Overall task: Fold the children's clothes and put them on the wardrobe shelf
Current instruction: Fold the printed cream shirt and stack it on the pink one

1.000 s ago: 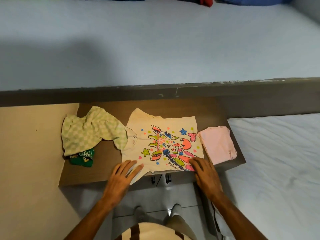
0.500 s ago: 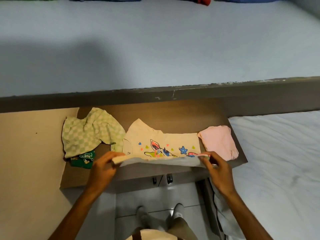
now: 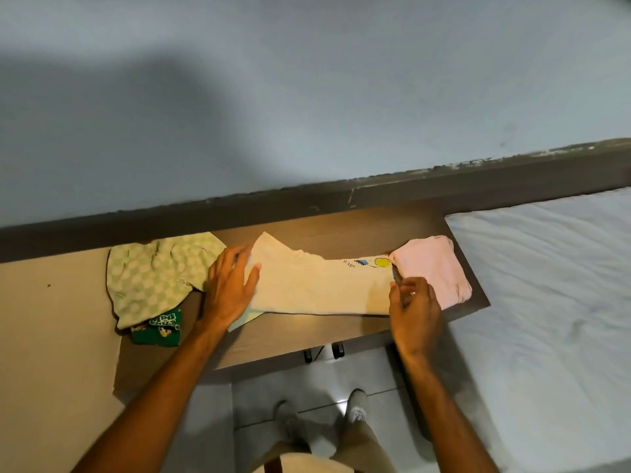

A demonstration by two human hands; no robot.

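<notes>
A cream children's T-shirt (image 3: 314, 285) lies folded in half on the brown tabletop (image 3: 280, 339), plain back up, with a strip of its colourful print showing at the far right. My left hand (image 3: 230, 288) lies flat with spread fingers on the shirt's left end. My right hand (image 3: 415, 302) pinches the shirt's right edge between thumb and fingers. A folded pink garment (image 3: 433, 268) sits just right of the shirt. A crumpled green checked garment (image 3: 157, 274) lies to the left, over a dark green printed piece (image 3: 158, 331).
A bed with a white sheet (image 3: 546, 302) borders the table on the right. A beige panel (image 3: 51, 336) adjoins it on the left. A grey wall (image 3: 307, 97) with a dark ledge rises behind. My feet stand on pale floor tiles (image 3: 259, 397) under the table edge.
Both hands lifted the shirt's near hem and carried it away from me, folding the shirt in half so the print is covered. The left hand now presses flat on it.
</notes>
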